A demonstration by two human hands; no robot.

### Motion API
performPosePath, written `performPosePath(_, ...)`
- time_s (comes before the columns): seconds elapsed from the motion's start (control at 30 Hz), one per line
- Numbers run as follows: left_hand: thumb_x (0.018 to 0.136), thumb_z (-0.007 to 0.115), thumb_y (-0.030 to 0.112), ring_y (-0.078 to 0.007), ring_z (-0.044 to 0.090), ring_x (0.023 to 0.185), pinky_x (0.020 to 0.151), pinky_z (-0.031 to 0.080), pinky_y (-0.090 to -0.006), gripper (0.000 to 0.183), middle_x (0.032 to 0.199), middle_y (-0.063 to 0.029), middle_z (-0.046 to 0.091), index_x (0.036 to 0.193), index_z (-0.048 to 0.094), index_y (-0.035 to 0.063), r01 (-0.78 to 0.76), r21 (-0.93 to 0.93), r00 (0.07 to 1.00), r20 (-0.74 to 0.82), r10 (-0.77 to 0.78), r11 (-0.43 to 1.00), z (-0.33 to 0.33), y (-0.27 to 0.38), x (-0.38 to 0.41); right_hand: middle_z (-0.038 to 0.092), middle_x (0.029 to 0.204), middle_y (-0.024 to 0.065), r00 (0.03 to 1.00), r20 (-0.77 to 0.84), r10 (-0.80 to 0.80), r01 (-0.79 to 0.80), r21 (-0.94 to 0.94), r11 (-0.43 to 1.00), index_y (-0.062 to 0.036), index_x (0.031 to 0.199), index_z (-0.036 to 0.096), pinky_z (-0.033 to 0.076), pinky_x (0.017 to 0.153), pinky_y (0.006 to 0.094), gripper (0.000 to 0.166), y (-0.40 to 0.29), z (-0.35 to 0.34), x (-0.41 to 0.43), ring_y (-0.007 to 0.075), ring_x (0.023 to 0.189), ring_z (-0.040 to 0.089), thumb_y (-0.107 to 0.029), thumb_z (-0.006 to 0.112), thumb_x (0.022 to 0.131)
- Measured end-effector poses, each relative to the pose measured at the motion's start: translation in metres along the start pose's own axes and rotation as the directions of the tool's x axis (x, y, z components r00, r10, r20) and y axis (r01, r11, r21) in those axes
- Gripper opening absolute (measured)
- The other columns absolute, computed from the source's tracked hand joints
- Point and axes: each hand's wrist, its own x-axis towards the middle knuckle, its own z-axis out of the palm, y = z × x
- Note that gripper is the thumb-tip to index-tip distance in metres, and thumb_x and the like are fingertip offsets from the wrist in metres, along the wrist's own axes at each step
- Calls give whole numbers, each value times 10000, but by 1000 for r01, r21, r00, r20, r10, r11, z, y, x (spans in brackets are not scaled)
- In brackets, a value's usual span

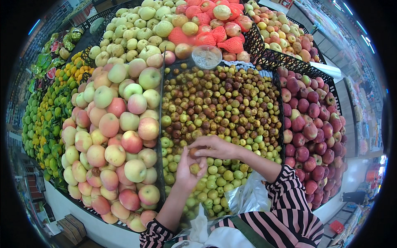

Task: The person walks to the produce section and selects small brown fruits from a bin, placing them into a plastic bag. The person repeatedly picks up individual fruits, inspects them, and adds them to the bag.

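Above a bin of jujubes (pixel 220 102), my two hands meet near its middle. My left hand (pixel 183 173) is turned palm up and holds a yellow-brown jujube (pixel 194 168) in the curled fingers. From the right, my right hand (pixel 218 147) reaches across, its thumb and fingers closed on a reddish-brown jujube (pixel 193 152) at the left fingertips. Browner jujubes lie behind the hands, and smooth green jujubes (pixel 212 183) lie in front. A clear plastic bag (pixel 249 195) rests over the green ones, below my right forearm.
A dark divider (pixel 161 124) separates the jujubes from large pale-red apples (pixel 108 124) on the left. Dark red apples (pixel 310 130) fill the right bin. A clear plastic bowl (pixel 207 57) stands behind the jujubes. Pears (pixel 144 34) and red-netted fruit (pixel 204 38) lie farther back.
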Motion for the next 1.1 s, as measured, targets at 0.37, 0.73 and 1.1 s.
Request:
performPosePath(0.37,1032,302,520,-148,365,403,421,307,-247,605,543,-53,423,1175,572,-3,10,119,1000,15,-12,993,-13,-1,0,629,1197,54,964,-189,188,8,726,688,-23,1347,524,488,933,289,442,15,-27,-23,140,1090,603,-246,602,974)
performPosePath(0.73,1011,415,296,-161,466,550,471,358,-257,337,708,-57,497,1084,584,15,-23,66,999,-47,26,998,-16,-5,5,565,1251,70,907,-415,68,166,501,849,1,1344,493,489,1000,317,611,9,-41,-34,157,1160,560,51,744,788)
performPosePath(1.1,995,444,269,-151,488,605,491,366,-254,297,756,-35,502,1087,598,32,13,55,998,-56,-10,998,-16,-3,6,629,1061,46,753,-657,-20,45,21,999,-41,1110,665,500,796,285,398,18,-45,-44,136,961,607,-126,821,754)
